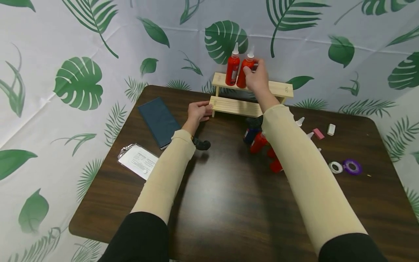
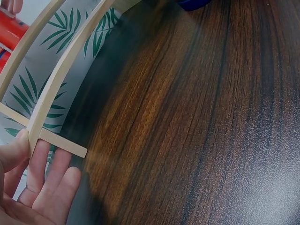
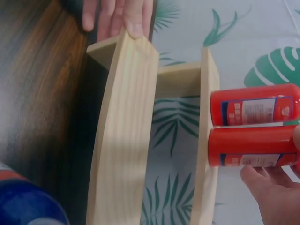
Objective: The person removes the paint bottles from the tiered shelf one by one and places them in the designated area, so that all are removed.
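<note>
A two-tier wooden rack [image 1: 235, 105] stands at the back of the table. My left hand [image 1: 198, 111] grips the left end of its lower shelf; in the left wrist view the thumb lies over the edge, fingers below. On the upper shelf, my right hand [image 1: 258, 77] holds a red squeeze bottle [image 3: 248, 146] with a white pointed nozzle. Upright beside it, to the left, stands a second red bottle [image 1: 232, 69]. Both bases rest against the shelf board in the right wrist view. Their labels are white and blue.
Several more red bottles [image 1: 258, 143] and a dark blue bottle [image 1: 250, 135] stand below my right forearm, partly hidden. To the right lie a pink block [image 1: 318, 133], a white block [image 1: 331, 129] and a purple ring [image 1: 352, 167]. At left are a dark folder [image 1: 159, 122] and a badge holder [image 1: 138, 160].
</note>
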Demonstrator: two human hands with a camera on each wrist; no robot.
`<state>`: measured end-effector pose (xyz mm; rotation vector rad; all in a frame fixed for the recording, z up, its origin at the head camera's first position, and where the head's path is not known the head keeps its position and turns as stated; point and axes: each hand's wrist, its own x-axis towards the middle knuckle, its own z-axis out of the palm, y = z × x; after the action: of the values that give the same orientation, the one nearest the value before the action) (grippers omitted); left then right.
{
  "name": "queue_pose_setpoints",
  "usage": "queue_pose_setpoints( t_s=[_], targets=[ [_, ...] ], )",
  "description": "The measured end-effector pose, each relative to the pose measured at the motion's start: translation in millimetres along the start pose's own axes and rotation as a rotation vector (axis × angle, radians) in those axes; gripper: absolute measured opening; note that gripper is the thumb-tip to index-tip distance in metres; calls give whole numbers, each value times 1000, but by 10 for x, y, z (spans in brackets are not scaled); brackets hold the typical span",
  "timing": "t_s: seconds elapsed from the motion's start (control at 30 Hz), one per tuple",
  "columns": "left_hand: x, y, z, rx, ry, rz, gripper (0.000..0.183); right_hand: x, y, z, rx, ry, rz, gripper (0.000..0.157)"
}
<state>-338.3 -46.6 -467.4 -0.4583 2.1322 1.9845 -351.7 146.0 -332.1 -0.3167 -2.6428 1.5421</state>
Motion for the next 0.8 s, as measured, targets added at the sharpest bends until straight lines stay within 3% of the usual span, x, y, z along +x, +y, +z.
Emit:
queue_pose_setpoints(
  t_s=[0.2,0.33,0.53,0.8],
  targets=[
    [-4,-7,-18,-2,8,-4,31,-146,-27,-178,47,0,-14,44],
    [-13,-21,-52,5,22,-5,31,-398,-54,-345,92,-30,-73,43],
    [-38,-9,-51,5,19,-15,33,-1025,14,-673,167,-109,-126,43],
    [-58,14,15,-2,4,-9,32,-1856,428,-1098,95,-200,-194,53]
  ],
)
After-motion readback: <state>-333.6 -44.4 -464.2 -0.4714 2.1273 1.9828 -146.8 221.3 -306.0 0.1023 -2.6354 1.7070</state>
